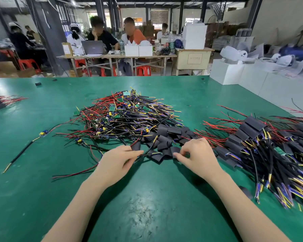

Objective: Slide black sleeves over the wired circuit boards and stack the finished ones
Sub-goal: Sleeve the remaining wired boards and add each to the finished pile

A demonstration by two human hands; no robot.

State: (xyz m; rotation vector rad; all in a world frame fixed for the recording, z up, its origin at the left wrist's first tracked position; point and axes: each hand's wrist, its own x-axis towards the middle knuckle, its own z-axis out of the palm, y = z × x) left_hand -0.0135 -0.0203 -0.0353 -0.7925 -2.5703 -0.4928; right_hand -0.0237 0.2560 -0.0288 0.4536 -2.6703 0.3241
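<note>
On the green surface, a heap of unsleeved wired circuit boards lay ahead, finished ones stacked at right. Between them sat loose black sleeves. The left hand gripped a wire bundle pointing rightward; the right hand, just beside, pinched a sleeve facing its tip.
</note>
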